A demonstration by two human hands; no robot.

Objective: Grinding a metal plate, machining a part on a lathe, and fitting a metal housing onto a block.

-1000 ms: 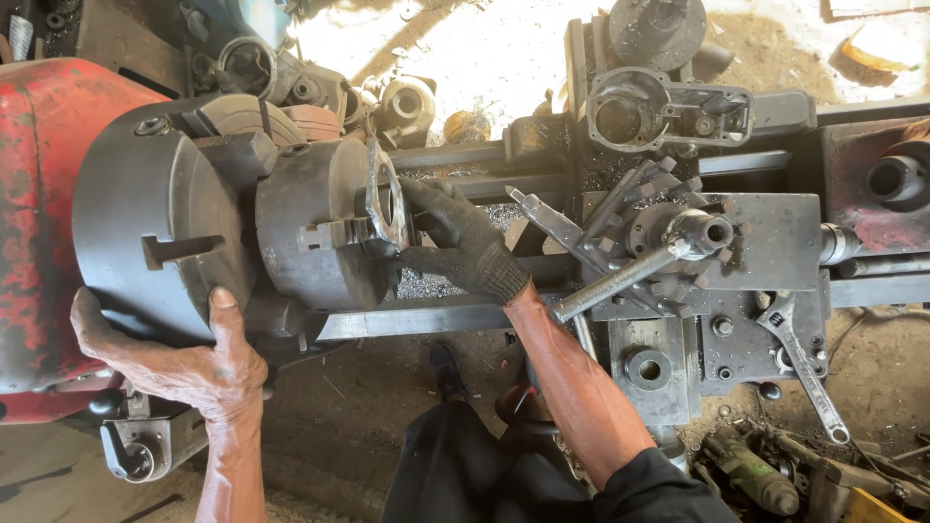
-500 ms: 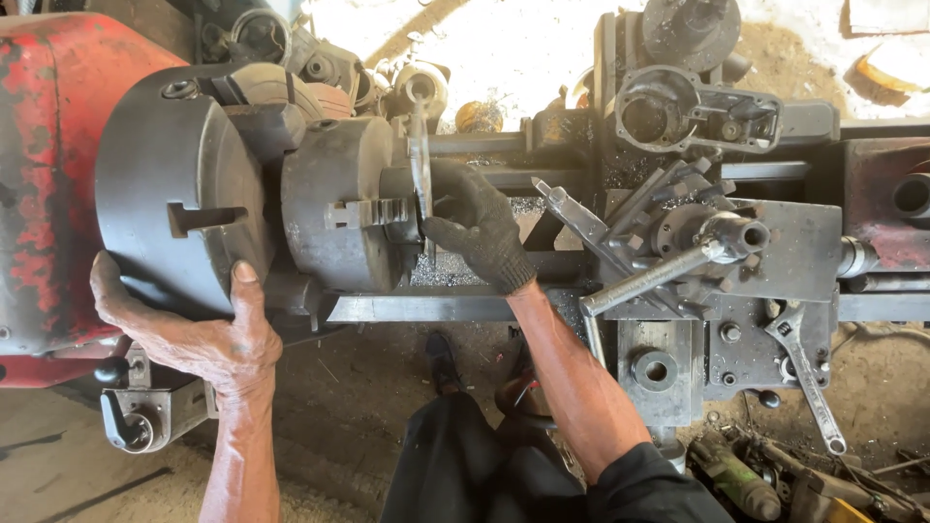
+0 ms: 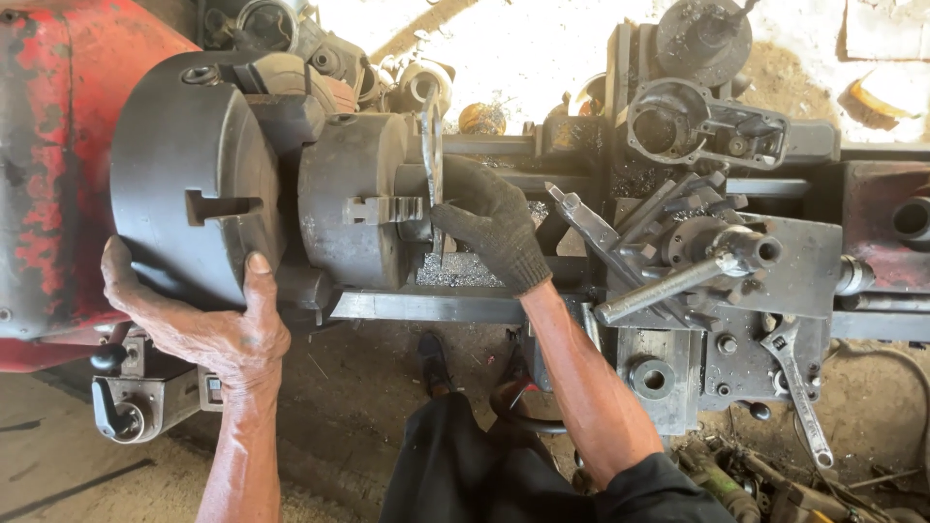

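My bare left hand cups the lower rim of the large dark lathe chuck, thumb up on its face. A smaller chuck is held in the large one, its jaws gripping a thin flat metal disc seen edge-on. In a dark knit glove, my right hand presses on the right face of that disc, fingers wrapped over its front edge.
The red headstock fills the left. To the right sit the tool post and carriage with a long steel handle. A wrench lies on the carriage. Metal chips cover the bed. Loose parts lie behind the lathe.
The view has shifted so the chucks sit further right. My left hand stays on the big chuck's rim; my gloved right hand stays on the disc, which now looks more upright.
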